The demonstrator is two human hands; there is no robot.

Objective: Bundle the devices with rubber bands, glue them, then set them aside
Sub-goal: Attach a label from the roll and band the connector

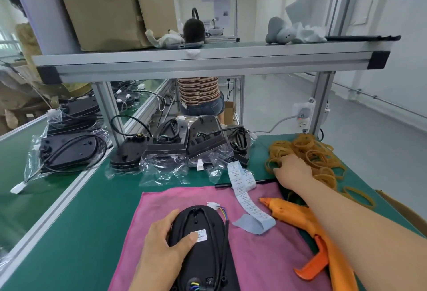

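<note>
Head view puts the pink cloth point(265, 256) in the middle of my bench, so I place everything from it. On the cloth's near half lies the black device point(203, 221), its cable running round the shell and a white connector poking out at the far end. My left hand point(166, 244) grips it: fingers curled round the left edge, thumb pressed on top beside a small white sticker. My right hand point(292, 170) reaches past the cloth's far right corner into the heap of tan rubber bands point(316, 149). The fingers bend down among the loops and their tips are hidden, so I cannot tell whether they have pinched one. The orange glue gun point(307, 223) lies along the cloth's right edge, nozzle toward a label strip point(245, 194) that trails in over the cloth's far edge.

I judge this as the band-fetching step. To do it well I would pick a single loop from the heap's edge, not a tangle, and lift it clear before drawing back. I would also hold the device firm so the cable stays seated when the band stretches over it.
</note>
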